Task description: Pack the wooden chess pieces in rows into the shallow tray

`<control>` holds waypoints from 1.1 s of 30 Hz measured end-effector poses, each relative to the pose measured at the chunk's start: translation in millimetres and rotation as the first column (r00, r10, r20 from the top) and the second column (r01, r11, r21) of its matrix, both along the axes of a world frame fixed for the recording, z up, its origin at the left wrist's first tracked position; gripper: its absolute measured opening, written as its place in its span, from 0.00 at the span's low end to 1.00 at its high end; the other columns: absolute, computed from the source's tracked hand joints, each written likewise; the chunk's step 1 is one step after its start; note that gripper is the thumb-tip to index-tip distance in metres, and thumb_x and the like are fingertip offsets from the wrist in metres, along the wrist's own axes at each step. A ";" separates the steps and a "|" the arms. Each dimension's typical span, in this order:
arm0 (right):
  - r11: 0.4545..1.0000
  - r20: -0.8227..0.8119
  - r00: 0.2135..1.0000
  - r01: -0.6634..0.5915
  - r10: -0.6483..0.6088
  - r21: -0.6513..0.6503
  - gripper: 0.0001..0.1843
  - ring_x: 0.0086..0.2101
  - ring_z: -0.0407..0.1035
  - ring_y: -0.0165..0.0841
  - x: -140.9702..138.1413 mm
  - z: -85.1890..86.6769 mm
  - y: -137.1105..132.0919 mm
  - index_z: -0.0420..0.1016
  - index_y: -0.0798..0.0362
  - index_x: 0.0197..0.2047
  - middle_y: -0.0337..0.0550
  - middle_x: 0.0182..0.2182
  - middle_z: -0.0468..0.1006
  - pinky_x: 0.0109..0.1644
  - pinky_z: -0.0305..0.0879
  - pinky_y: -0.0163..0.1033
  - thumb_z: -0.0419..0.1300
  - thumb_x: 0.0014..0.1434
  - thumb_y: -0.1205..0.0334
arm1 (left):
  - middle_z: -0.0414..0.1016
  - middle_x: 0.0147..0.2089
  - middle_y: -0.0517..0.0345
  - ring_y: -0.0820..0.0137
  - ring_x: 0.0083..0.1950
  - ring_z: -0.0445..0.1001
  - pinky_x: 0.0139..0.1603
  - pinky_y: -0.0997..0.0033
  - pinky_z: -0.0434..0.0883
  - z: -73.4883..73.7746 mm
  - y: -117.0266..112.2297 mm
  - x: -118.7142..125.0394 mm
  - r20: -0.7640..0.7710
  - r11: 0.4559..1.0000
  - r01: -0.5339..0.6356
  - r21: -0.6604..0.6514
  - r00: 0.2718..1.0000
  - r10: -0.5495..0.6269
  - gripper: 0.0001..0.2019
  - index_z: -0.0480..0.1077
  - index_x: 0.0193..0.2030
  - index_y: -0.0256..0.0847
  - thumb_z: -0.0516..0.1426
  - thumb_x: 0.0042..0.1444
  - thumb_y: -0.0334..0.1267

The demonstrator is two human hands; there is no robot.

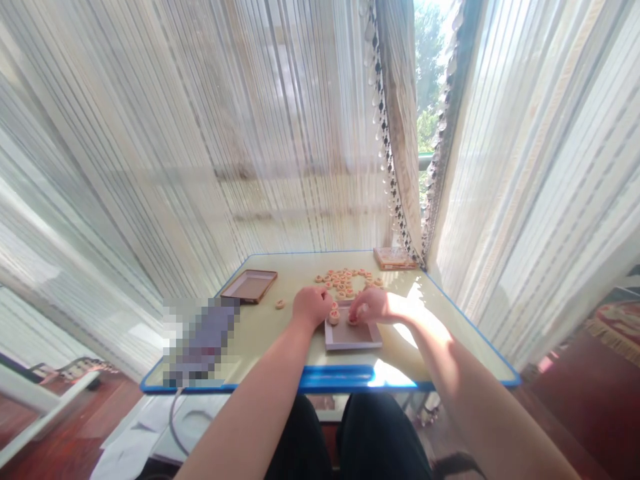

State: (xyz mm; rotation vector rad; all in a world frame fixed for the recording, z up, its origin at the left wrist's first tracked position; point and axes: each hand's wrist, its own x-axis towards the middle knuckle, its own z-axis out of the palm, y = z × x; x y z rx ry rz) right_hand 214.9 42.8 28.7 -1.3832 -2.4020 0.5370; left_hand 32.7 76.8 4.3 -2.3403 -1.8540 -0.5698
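Note:
A shallow open box (350,346) with pale walls lies near the front of the table. Inside it, at the left, are a few round wooden game pieces (334,319) with red marks, partly stacked or overlapping. My right hand (371,304) reaches over the box's far right part, fingertips pinched on one round piece (353,321) at the box floor. At the far left corner of the box, my left hand (310,307) is curled closed beside the pieces; what its fingers hold is hidden. Beyond both hands, several similar pieces (345,275) are spread in a loose cluster.
One single piece (279,304) lies left of my left hand. An open box lid (250,285) rests at the table's left, near a blurred-out flat object (205,343) with a cable. A flat case (394,258) sits at the far right corner. Curtains (300,133) hang behind.

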 end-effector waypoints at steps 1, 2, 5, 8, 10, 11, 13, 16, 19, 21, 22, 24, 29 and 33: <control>0.999 0.014 0.999 0.034 -0.035 0.006 0.10 0.37 0.67 0.35 -1.2 1.5 -1.2 0.81 0.50 0.30 0.40 0.26 0.77 0.37 0.62 0.33 0.60 0.44 0.67 | 0.77 0.31 0.54 0.69 0.32 0.70 0.30 0.72 0.59 0.3 0.0 0.3 0.000 1.000 -0.005 0.000 1.000 0.005 0.15 0.75 0.27 0.40 0.47 0.50 0.36; 0.998 0.018 0.998 0.061 -0.061 0.002 0.10 0.38 0.66 0.36 -2.0 2.7 -2.3 0.81 0.50 0.30 0.41 0.26 0.77 0.37 0.62 0.33 0.60 0.43 0.67 | 0.77 0.31 0.54 0.69 0.32 0.70 0.30 0.72 0.59 0.6 0.0 0.4 0.000 1.000 -0.007 -0.003 1.000 0.007 0.15 0.75 0.27 0.40 0.47 0.50 0.36; 0.996 0.025 0.996 0.090 -0.090 0.003 0.09 0.39 0.64 0.38 -3.1 4.1 -3.8 0.80 0.50 0.31 0.42 0.25 0.76 0.37 0.62 0.35 0.62 0.43 0.66 | 0.77 0.30 0.54 0.69 0.31 0.70 0.29 0.72 0.59 1.4 -0.1 0.4 -0.002 1.000 -0.007 -0.021 1.000 0.007 0.14 0.75 0.27 0.40 0.47 0.49 0.36; 0.997 0.004 0.997 0.075 -0.075 0.006 0.11 0.40 0.64 0.39 -3.2 1.5 -2.1 0.80 0.51 0.32 0.42 0.26 0.77 0.37 0.61 0.37 0.62 0.43 0.68 | 0.77 0.31 0.53 0.69 0.32 0.70 0.30 0.72 0.60 2.0 -0.2 0.1 -0.007 1.000 -0.007 -0.029 1.000 0.007 0.15 0.75 0.28 0.40 0.47 0.50 0.36; 0.997 0.009 0.997 0.080 -0.080 0.012 0.12 0.39 0.63 0.40 -3.3 -1.1 -0.1 0.79 0.52 0.34 0.42 0.27 0.77 0.37 0.61 0.38 0.63 0.42 0.67 | 0.77 0.32 0.53 0.69 0.33 0.70 0.32 0.72 0.60 2.3 -0.3 0.0 -0.008 1.000 -0.006 -0.027 1.000 0.006 0.15 0.75 0.29 0.40 0.47 0.50 0.36; 0.996 0.024 0.996 0.087 -0.088 0.021 0.13 0.39 0.63 0.40 -3.5 -2.4 1.0 0.78 0.52 0.35 0.42 0.27 0.77 0.37 0.61 0.38 0.63 0.42 0.66 | 0.77 0.32 0.53 0.69 0.33 0.71 0.32 0.72 0.60 2.4 -0.5 0.1 -0.007 1.000 -0.007 -0.026 1.000 0.007 0.15 0.75 0.29 0.40 0.47 0.51 0.36; 0.996 0.064 0.995 0.077 -0.080 0.053 0.12 0.38 0.62 0.40 -4.1 -4.4 2.5 0.79 0.52 0.33 0.43 0.28 0.76 0.39 0.59 0.40 0.65 0.41 0.63 | 0.77 0.32 0.52 0.69 0.33 0.71 0.31 0.71 0.60 2.3 -0.9 0.2 -0.006 1.000 -0.010 -0.025 1.000 0.010 0.16 0.75 0.29 0.40 0.46 0.52 0.36; 0.996 0.090 0.996 0.023 -0.030 0.081 0.10 0.38 0.61 0.39 -5.6 -6.1 2.8 0.80 0.51 0.31 0.44 0.33 0.75 0.43 0.57 0.42 0.66 0.41 0.60 | 0.77 0.32 0.52 0.69 0.33 0.71 0.31 0.72 0.60 1.3 -1.0 0.3 -0.006 1.000 -0.007 -0.014 1.000 0.007 0.15 0.75 0.29 0.40 0.47 0.52 0.36; 0.998 0.063 0.998 -0.028 0.024 0.054 0.11 0.39 0.60 0.39 -7.0 -7.1 1.4 0.80 0.49 0.32 0.43 0.33 0.74 0.44 0.57 0.42 0.66 0.42 0.57 | 0.77 0.31 0.52 0.69 0.32 0.71 0.30 0.71 0.60 -0.5 -0.1 0.3 -0.011 1.000 0.002 -0.005 1.000 -0.002 0.15 0.75 0.28 0.39 0.47 0.51 0.36; 0.998 0.043 0.998 -0.053 0.051 0.032 0.11 0.40 0.60 0.39 -7.5 -7.6 0.6 0.80 0.48 0.31 0.42 0.33 0.74 0.44 0.58 0.41 0.66 0.42 0.55 | 0.77 0.31 0.52 0.68 0.32 0.71 0.30 0.71 0.60 -1.3 0.8 0.2 -0.018 1.000 0.007 -0.002 1.000 -0.007 0.16 0.75 0.28 0.39 0.46 0.51 0.36; 0.998 0.042 0.997 -0.059 0.058 0.026 0.11 0.40 0.60 0.39 -7.6 -7.8 0.5 0.80 0.47 0.32 0.41 0.32 0.74 0.44 0.58 0.41 0.66 0.42 0.56 | 0.77 0.31 0.52 0.68 0.32 0.71 0.30 0.71 0.60 -1.5 1.2 0.1 -0.022 1.000 0.010 -0.001 1.000 -0.010 0.16 0.75 0.28 0.39 0.46 0.51 0.36; 0.998 0.059 0.997 -0.059 0.058 0.022 0.13 0.40 0.60 0.39 -7.2 -7.9 0.7 0.80 0.47 0.33 0.41 0.32 0.73 0.44 0.58 0.41 0.67 0.41 0.58 | 0.77 0.31 0.52 0.68 0.32 0.71 0.30 0.71 0.60 -1.4 1.5 0.0 -0.024 1.000 0.010 0.000 1.000 -0.010 0.16 0.75 0.28 0.40 0.46 0.52 0.36; 0.999 0.075 0.997 -0.029 0.027 0.029 0.12 0.41 0.60 0.40 -6.4 -6.8 1.7 0.80 0.50 0.32 0.42 0.31 0.73 0.44 0.58 0.42 0.67 0.41 0.57 | 0.77 0.34 0.51 0.67 0.35 0.72 0.34 0.72 0.62 -0.3 1.1 -0.2 -0.033 0.999 -0.014 -0.034 0.999 0.013 0.16 0.76 0.32 0.40 0.46 0.52 0.34; 0.999 0.039 0.999 -0.028 0.027 0.039 0.12 0.40 0.60 0.40 -9.7 -7.1 0.4 0.80 0.49 0.31 0.42 0.28 0.73 0.43 0.59 0.43 0.67 0.42 0.53 | 0.77 0.36 0.50 0.67 0.37 0.73 0.38 0.71 0.63 -0.5 1.7 -0.3 -0.045 0.999 -0.002 -0.037 0.999 0.000 0.16 0.76 0.33 0.39 0.46 0.52 0.34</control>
